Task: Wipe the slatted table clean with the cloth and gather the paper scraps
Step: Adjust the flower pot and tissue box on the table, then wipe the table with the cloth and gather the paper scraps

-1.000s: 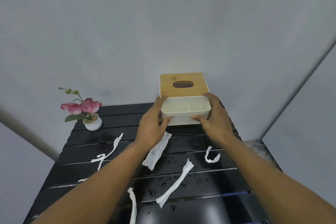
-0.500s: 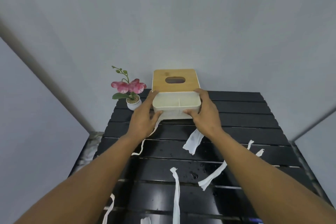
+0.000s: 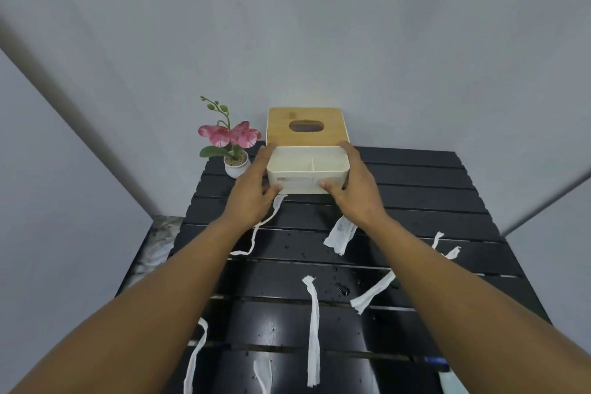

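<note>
A white tissue box (image 3: 307, 174) with a wooden lid (image 3: 307, 126) stands at the back of the black slatted table (image 3: 422, 195). My left hand (image 3: 256, 189) grips its left side and my right hand (image 3: 351, 189) its right side. Several white paper scraps lie on the wet slats: a long strip (image 3: 313, 329) in the middle, a wider piece (image 3: 340, 235) under my right wrist, a thin curl (image 3: 256, 233) by my left wrist. Water drops (image 3: 343, 289) dot the centre. No cloth can be identified in view.
A small white pot with a pink orchid (image 3: 235, 150) stands just left of the box. Grey walls close in behind and on both sides. A marbled floor (image 3: 156, 249) shows left of the table. Something blue (image 3: 438, 361) lies at the table's front right edge.
The view has swung from the table's left part toward its right, then settled. Both hands have kept their grip on the box, which stays at the back of the table.
</note>
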Demonstrator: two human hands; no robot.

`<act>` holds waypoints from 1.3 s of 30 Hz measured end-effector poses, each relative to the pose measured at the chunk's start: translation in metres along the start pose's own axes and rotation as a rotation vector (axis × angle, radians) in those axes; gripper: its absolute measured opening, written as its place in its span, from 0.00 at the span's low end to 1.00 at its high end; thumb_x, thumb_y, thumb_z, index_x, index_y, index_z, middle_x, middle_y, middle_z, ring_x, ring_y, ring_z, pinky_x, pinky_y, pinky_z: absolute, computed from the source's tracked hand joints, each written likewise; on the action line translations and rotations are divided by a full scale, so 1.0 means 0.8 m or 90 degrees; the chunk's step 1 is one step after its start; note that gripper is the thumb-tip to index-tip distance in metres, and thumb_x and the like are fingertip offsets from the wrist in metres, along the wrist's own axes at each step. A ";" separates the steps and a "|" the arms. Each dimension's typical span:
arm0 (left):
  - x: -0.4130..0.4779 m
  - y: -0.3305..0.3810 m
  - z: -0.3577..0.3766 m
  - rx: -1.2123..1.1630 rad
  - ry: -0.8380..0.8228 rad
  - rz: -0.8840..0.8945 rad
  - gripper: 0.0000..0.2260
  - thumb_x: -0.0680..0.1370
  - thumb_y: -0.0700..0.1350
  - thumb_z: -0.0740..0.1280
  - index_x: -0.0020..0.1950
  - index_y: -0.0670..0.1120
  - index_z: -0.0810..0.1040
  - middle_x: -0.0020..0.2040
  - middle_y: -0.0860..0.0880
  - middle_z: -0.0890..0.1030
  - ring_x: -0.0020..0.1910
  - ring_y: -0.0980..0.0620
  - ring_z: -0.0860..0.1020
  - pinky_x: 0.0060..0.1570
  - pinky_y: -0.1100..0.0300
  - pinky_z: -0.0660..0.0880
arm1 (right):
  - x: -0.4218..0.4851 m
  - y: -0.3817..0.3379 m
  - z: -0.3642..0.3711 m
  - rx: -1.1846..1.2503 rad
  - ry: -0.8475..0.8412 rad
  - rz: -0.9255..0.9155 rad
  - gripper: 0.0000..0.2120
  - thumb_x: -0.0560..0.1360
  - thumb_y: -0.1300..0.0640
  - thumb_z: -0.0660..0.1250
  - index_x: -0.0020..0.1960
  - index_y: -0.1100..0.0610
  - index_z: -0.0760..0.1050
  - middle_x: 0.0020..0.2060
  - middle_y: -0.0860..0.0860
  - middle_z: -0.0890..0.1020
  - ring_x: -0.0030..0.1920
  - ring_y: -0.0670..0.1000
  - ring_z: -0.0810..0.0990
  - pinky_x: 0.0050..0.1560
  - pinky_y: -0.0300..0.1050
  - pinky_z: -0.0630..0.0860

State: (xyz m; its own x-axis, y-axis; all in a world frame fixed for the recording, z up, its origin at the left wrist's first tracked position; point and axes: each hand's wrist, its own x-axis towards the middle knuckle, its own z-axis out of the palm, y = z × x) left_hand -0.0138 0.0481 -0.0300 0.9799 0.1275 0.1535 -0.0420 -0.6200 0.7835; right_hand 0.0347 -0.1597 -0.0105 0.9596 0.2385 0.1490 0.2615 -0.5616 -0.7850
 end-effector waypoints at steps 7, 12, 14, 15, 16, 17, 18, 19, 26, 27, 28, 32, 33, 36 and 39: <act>-0.066 0.051 -0.001 0.025 0.081 -0.019 0.35 0.77 0.42 0.66 0.76 0.62 0.49 0.76 0.60 0.58 0.74 0.50 0.63 0.67 0.47 0.68 | -0.047 0.002 -0.056 -0.075 0.011 0.013 0.35 0.74 0.51 0.69 0.74 0.42 0.54 0.72 0.47 0.65 0.69 0.49 0.68 0.66 0.52 0.70; -0.145 0.115 0.044 0.064 0.044 0.083 0.20 0.77 0.41 0.64 0.69 0.49 0.69 0.70 0.49 0.71 0.69 0.50 0.68 0.67 0.57 0.65 | -0.142 0.033 -0.138 -0.197 0.018 0.016 0.17 0.74 0.55 0.67 0.63 0.52 0.73 0.59 0.51 0.76 0.59 0.52 0.75 0.57 0.42 0.69; -0.178 0.150 0.073 0.076 -0.023 0.117 0.15 0.77 0.42 0.65 0.64 0.49 0.74 0.63 0.50 0.76 0.62 0.51 0.73 0.59 0.63 0.66 | -0.187 0.051 -0.169 -0.246 -0.026 0.030 0.12 0.72 0.56 0.69 0.56 0.53 0.78 0.50 0.51 0.78 0.52 0.53 0.77 0.51 0.43 0.70; -0.194 0.165 0.089 0.079 -0.068 0.127 0.14 0.78 0.44 0.65 0.63 0.50 0.76 0.61 0.51 0.77 0.60 0.51 0.73 0.58 0.62 0.67 | -0.208 0.059 -0.184 -0.264 -0.068 0.039 0.11 0.72 0.56 0.69 0.54 0.54 0.79 0.47 0.51 0.78 0.50 0.53 0.78 0.49 0.44 0.71; -0.209 0.178 0.106 0.085 -0.114 0.133 0.13 0.78 0.45 0.65 0.63 0.50 0.76 0.60 0.51 0.77 0.59 0.51 0.74 0.58 0.60 0.68 | -0.228 0.065 -0.198 -0.279 -0.123 0.055 0.11 0.71 0.55 0.69 0.53 0.53 0.79 0.46 0.51 0.78 0.50 0.53 0.78 0.50 0.44 0.72; -0.222 0.190 0.124 0.096 -0.154 0.136 0.14 0.78 0.47 0.64 0.63 0.51 0.75 0.60 0.52 0.77 0.60 0.51 0.73 0.59 0.58 0.70 | -0.246 0.071 -0.210 -0.297 -0.181 0.071 0.12 0.71 0.54 0.69 0.54 0.53 0.79 0.47 0.52 0.78 0.51 0.54 0.78 0.51 0.45 0.73; -0.234 0.200 0.142 0.111 -0.188 0.136 0.15 0.78 0.49 0.64 0.65 0.51 0.74 0.62 0.51 0.76 0.61 0.50 0.73 0.60 0.55 0.70 | -0.262 0.076 -0.220 -0.322 -0.237 0.080 0.14 0.71 0.52 0.68 0.56 0.52 0.79 0.49 0.52 0.78 0.52 0.54 0.77 0.53 0.47 0.73; -0.246 0.209 0.158 0.129 -0.215 0.133 0.17 0.78 0.50 0.64 0.67 0.51 0.73 0.63 0.51 0.75 0.62 0.50 0.72 0.61 0.53 0.70 | -0.277 0.080 -0.229 -0.350 -0.287 0.080 0.18 0.70 0.51 0.67 0.59 0.52 0.77 0.51 0.53 0.77 0.55 0.54 0.75 0.55 0.49 0.72; -0.289 0.252 0.219 0.307 -0.304 0.139 0.17 0.78 0.44 0.63 0.67 0.47 0.72 0.61 0.46 0.75 0.58 0.43 0.71 0.57 0.50 0.69 | -0.341 0.103 -0.248 -0.425 -0.285 0.033 0.15 0.73 0.53 0.66 0.58 0.53 0.73 0.52 0.52 0.73 0.55 0.55 0.72 0.51 0.49 0.70; -0.289 0.257 0.219 0.320 -0.304 0.147 0.15 0.77 0.42 0.63 0.64 0.46 0.75 0.57 0.46 0.75 0.55 0.43 0.72 0.53 0.51 0.70 | -0.345 0.100 -0.247 -0.429 -0.258 0.019 0.11 0.73 0.54 0.66 0.54 0.53 0.72 0.51 0.51 0.74 0.54 0.54 0.73 0.47 0.47 0.68; -0.287 0.262 0.218 0.326 -0.311 0.149 0.13 0.76 0.39 0.63 0.60 0.46 0.76 0.54 0.46 0.75 0.54 0.43 0.73 0.48 0.52 0.70 | -0.348 0.098 -0.247 -0.436 -0.238 0.009 0.07 0.72 0.56 0.65 0.50 0.52 0.71 0.48 0.50 0.75 0.52 0.54 0.74 0.45 0.46 0.65; -0.269 0.280 0.204 0.314 -0.314 0.173 0.08 0.75 0.37 0.63 0.51 0.45 0.78 0.50 0.48 0.74 0.51 0.45 0.75 0.43 0.55 0.69 | -0.354 0.087 -0.251 -0.493 -0.219 0.008 0.11 0.72 0.56 0.64 0.54 0.50 0.74 0.50 0.50 0.78 0.54 0.54 0.73 0.51 0.49 0.64; -0.265 0.283 0.200 0.300 -0.302 0.192 0.08 0.75 0.36 0.63 0.50 0.45 0.79 0.49 0.47 0.74 0.50 0.45 0.75 0.43 0.57 0.68 | -0.353 0.083 -0.255 -0.523 -0.213 0.001 0.12 0.72 0.55 0.64 0.55 0.51 0.76 0.50 0.51 0.78 0.54 0.55 0.73 0.53 0.50 0.65; -0.260 0.290 0.187 0.237 -0.239 0.270 0.08 0.72 0.33 0.63 0.46 0.43 0.78 0.46 0.46 0.75 0.46 0.46 0.74 0.40 0.62 0.61 | -0.358 0.070 -0.268 -0.448 -0.107 -0.015 0.10 0.69 0.55 0.66 0.49 0.54 0.79 0.46 0.52 0.76 0.48 0.56 0.74 0.46 0.47 0.67; -0.268 0.275 0.177 0.221 -0.247 0.314 0.08 0.71 0.33 0.66 0.45 0.44 0.78 0.45 0.48 0.75 0.46 0.46 0.75 0.42 0.60 0.65 | -0.374 0.067 -0.269 -0.366 -0.072 -0.019 0.07 0.69 0.57 0.66 0.47 0.54 0.76 0.44 0.50 0.76 0.45 0.55 0.76 0.40 0.46 0.68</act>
State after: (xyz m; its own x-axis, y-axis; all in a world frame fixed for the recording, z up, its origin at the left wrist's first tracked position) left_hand -0.2053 -0.2252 0.0248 0.8646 -0.4747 0.1648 -0.4959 -0.7534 0.4318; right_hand -0.2162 -0.4317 0.0325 0.9422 0.3264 0.0758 0.3329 -0.8855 -0.3241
